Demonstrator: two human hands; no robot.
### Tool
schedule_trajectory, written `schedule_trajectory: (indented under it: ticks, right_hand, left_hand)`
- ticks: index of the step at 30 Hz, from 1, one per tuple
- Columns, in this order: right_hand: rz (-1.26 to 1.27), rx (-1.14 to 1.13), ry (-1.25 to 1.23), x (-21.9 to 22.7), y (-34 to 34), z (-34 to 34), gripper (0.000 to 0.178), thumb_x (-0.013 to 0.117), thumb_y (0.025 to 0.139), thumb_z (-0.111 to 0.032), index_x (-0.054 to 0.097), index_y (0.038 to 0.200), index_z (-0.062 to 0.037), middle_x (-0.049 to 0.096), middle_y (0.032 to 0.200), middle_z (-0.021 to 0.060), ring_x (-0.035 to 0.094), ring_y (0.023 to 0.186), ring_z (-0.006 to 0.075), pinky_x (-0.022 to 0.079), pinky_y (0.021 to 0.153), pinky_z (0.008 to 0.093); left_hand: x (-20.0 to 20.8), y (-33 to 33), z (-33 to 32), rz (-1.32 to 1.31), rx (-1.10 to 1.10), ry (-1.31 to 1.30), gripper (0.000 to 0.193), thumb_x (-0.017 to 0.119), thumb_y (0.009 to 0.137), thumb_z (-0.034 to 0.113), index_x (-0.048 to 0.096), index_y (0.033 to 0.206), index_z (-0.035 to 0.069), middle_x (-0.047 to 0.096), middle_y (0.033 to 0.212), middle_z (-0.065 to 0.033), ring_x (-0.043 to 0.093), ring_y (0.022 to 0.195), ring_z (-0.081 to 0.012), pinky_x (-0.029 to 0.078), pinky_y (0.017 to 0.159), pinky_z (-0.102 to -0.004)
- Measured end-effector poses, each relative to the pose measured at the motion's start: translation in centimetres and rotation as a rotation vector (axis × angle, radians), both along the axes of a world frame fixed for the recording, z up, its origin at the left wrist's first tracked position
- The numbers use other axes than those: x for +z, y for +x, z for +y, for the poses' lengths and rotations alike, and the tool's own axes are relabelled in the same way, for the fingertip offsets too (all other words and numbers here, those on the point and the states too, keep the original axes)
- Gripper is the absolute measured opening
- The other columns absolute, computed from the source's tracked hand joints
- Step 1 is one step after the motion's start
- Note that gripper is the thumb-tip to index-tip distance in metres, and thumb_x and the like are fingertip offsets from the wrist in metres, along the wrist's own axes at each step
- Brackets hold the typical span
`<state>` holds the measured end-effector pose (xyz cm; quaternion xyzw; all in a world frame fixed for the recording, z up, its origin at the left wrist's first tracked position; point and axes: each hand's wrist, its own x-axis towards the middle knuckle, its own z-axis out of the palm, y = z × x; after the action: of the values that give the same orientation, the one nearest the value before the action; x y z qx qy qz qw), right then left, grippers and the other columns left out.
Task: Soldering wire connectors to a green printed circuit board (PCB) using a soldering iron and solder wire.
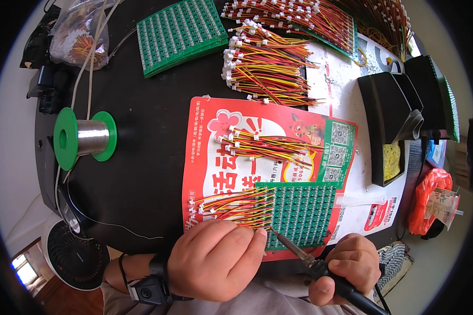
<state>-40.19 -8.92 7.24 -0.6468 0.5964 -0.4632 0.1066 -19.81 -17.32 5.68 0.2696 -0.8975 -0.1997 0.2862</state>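
A green circuit board panel (305, 215) with rows of small parts lies on a red printed sheet (197, 131). Red, yellow and dark wires (236, 202) with white plugs run from its left edge. My left hand (218, 260) is closed at the lowest of these wires, fingertips pinching a connector wire beside the board's edge; the palm hides most of it. In my right hand (355, 265) is a soldering iron (320, 269), its tip touching or just above the board's lower left edge, close to my left fingertips. A small bunch of loose connector wires (268, 145) lies above the board.
A solder spool (92, 137) with green flanges stands left. At the back are stacked green boards (181, 34) and heaped connector wires (268, 63). A black holder with a yellow sponge (392, 161) stands right, near a red plastic bag (428, 199). A fan (76, 254) is lower left.
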Motion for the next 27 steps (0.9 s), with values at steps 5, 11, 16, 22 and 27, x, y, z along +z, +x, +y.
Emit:
schedule_trajectory:
  ticks: [5, 11, 16, 22, 27]
  right_hand:
    - [-0.037, -0.022, -0.068, -0.4, 0.1, 0.4, 0.033, 0.07, 0.083, -0.032, 0.052, 0.077, -0.0057, 0.046, 0.058, 0.0013, 0.048, 0.045, 0.0146, 0.034, 0.041, 0.0281]
    - [-0.044, -0.028, -0.076, -0.3, 0.0, 0.4, 0.031, 0.07, 0.081, -0.03, 0.052, 0.077, -0.0057, 0.045, 0.058, 0.0013, 0.048, 0.046, 0.0144, 0.033, 0.041, 0.0281]
    - [-0.041, -0.011, -0.069, -0.3, -0.1, 0.4, 0.031, 0.07, 0.082, -0.031, 0.052, 0.077, -0.0059, 0.046, 0.058, 0.0012, 0.049, 0.046, 0.0144, 0.034, 0.041, 0.0286]
    - [-0.027, 0.011, -0.019, 0.1, -0.1, 0.3, 0.031, 0.07, 0.083, -0.031, 0.052, 0.077, -0.0062, 0.047, 0.059, 0.0014, 0.048, 0.047, 0.0149, 0.034, 0.041, 0.029]
    - [-0.011, 0.015, 0.01, 0.2, -0.2, 0.3, 0.031, 0.07, 0.083, -0.031, 0.052, 0.078, -0.0064, 0.047, 0.059, 0.0015, 0.049, 0.047, 0.0153, 0.034, 0.042, 0.0293]
  left_hand:
    - [-0.1, 0.0, 0.0, 0.0, -0.008, -0.003, 0.026, 0.073, 0.067, 0.0, 0.073, 0.093, -0.003, 0.064, 0.082, -0.0089, 0.062, 0.067, -0.0219, 0.05, 0.053, -0.0303]
    - [0.0, -0.2, 0.0, -0.006, -0.017, 0.007, 0.026, 0.074, 0.067, 0.002, 0.073, 0.093, -0.002, 0.065, 0.082, -0.0087, 0.061, 0.068, -0.0226, 0.05, 0.054, -0.0308]
    - [0.2, -0.2, 0.0, 0.036, 0.015, -0.033, 0.021, 0.077, 0.066, 0.002, 0.073, 0.087, 0.0, 0.064, 0.081, -0.0064, 0.06, 0.068, -0.0209, 0.048, 0.055, -0.0307]
    - [-0.2, -0.2, 0.2, 0.054, -0.005, 0.003, 0.018, 0.078, 0.067, 0.0, 0.072, 0.084, -0.001, 0.06, 0.077, -0.0051, 0.058, 0.064, -0.0198, 0.045, 0.05, -0.0303]
    - [-0.5, -0.3, 0.3, 0.074, 0.017, 0.011, 0.017, 0.077, 0.067, -0.003, 0.072, 0.084, -0.002, 0.059, 0.076, -0.0058, 0.058, 0.063, -0.0202, 0.044, 0.049, -0.0307]
